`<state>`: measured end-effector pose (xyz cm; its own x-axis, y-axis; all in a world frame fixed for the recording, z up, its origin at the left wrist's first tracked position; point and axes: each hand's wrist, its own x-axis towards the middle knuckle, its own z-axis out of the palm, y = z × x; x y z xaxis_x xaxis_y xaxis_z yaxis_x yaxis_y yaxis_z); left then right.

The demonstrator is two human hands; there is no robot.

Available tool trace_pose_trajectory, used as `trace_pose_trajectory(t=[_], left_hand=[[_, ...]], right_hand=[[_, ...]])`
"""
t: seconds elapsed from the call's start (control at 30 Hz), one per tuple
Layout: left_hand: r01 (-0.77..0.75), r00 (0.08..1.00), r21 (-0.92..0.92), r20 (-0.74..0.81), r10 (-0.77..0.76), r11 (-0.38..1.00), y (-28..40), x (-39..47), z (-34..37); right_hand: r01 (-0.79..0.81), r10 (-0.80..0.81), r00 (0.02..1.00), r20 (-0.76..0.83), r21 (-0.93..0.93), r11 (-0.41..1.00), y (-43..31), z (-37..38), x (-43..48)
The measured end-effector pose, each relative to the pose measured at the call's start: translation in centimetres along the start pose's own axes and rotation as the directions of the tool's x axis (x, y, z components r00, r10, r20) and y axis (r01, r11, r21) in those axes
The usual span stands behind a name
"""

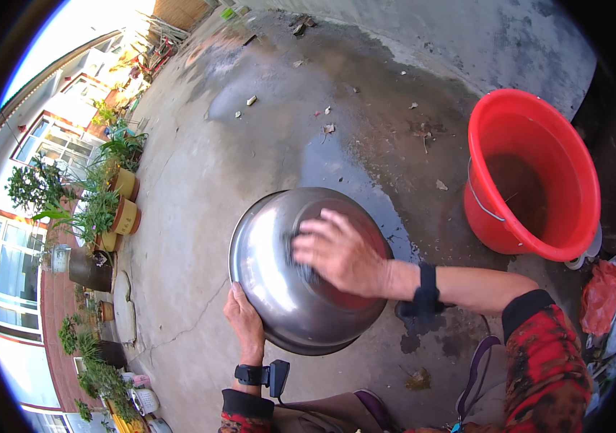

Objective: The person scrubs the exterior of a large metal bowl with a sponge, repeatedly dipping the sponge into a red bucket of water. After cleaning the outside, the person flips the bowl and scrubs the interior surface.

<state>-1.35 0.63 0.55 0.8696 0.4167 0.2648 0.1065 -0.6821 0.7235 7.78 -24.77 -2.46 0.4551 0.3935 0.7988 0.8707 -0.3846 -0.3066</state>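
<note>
A shiny stainless steel basin (270,270) is in front of me with its rounded outer side and base turned up towards me. My left hand (244,319) grips its rim at the lower left, thumb on the outer wall. My right hand (340,251) lies over the base, slightly blurred, and presses a dark scrubbing pad (308,273) against the metal. Most of that pad is hidden under the fingers; it looks like a wire scourer. Both wrists wear black bands, the left one with a small box on it. The inside of the basin is out of sight.
A red plastic bucket (530,178) with a wire handle and some dark water stands at the right. Beside it lie plastic bags (604,297). Puddles (335,168) and dry leaves (328,129) spot the concrete ground. Potted plants (125,215) line the house wall at left.
</note>
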Motion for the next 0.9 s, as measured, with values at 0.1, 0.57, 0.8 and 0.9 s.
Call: trace_pose_trajectory(t=[0.1, 0.57, 0.8, 0.9], left_hand=[[0.045, 0.999, -0.048, 0.023, -0.044, 0.998, -0.1, 0.0, 0.1], [0.007, 1.000, -0.043, 0.022, -0.006, 0.999, -0.2, 0.1, 0.1], [0.013, 1.000, -0.054, 0.001, -0.013, 0.998, -0.6, 0.0, 0.3], [0.051, 0.999, -0.082, 0.018, -0.050, 0.995, -0.9, 0.2, 0.2]], right_hand=[[0.063, -0.066, 0.998, 0.022, 0.114, 0.991, -0.2, -0.3, -0.1], [-0.235, 0.235, 0.972, 0.007, -0.030, 0.972, 0.8, 0.0, 1.1], [0.102, -0.099, 0.994, -0.035, 0.100, 0.990, -0.9, -0.5, 0.6], [-0.091, 0.091, 0.996, 0.004, -0.033, 0.995, 1.0, 0.3, 1.6]])
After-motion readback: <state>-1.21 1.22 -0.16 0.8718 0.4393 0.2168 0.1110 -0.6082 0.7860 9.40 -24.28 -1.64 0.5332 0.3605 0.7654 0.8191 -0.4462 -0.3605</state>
